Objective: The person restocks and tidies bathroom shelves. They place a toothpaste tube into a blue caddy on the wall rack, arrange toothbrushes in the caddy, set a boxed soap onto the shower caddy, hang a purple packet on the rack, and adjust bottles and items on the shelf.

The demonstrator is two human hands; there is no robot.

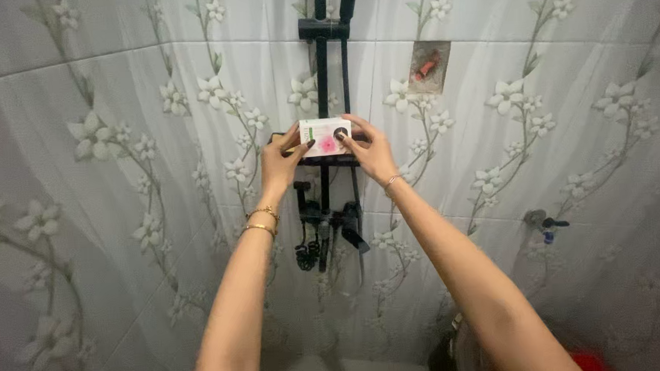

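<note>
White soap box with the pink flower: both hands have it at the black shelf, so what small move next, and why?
Probably lower the small white soap box onto the black shower shelf: left hand and right hand pinch its ends just above it.

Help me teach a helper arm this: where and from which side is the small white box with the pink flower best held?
Probably by its two short ends, coming from the front. The small white box stands upright, its broad face outward, on the black shelf against the shower rail, so its back is blocked. The left hand and right hand already pinch those ends.
</note>
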